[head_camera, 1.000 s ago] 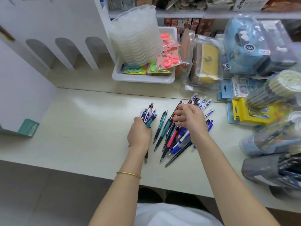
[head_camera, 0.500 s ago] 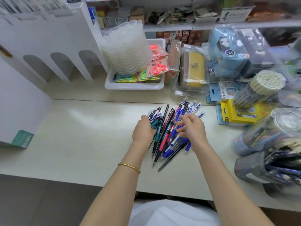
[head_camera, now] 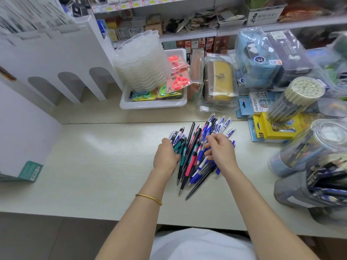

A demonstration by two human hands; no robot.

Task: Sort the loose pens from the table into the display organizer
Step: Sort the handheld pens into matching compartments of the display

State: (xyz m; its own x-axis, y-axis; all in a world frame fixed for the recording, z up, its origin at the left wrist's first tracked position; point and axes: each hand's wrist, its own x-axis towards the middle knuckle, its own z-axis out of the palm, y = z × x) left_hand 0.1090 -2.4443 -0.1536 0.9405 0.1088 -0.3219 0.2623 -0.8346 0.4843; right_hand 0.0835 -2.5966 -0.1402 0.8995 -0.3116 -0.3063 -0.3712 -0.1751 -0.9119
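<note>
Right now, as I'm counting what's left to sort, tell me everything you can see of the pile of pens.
The pile of pens is a loose heap of slim plastic-looking pens, mostly blue, some black, teal, pink and white-capped, lying flat and crossed, tips mostly toward the person. It rests on the pale table. The left hand grips pens at its left edge; the right hand rests curled on its right side.

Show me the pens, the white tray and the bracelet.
pens point(head_camera: 191, 159): head view, on the pink pen in the middle of the pile.
tray point(head_camera: 154, 105): head view, on its front wall.
bracelet point(head_camera: 149, 199): head view, on the band across the left wrist.
</note>
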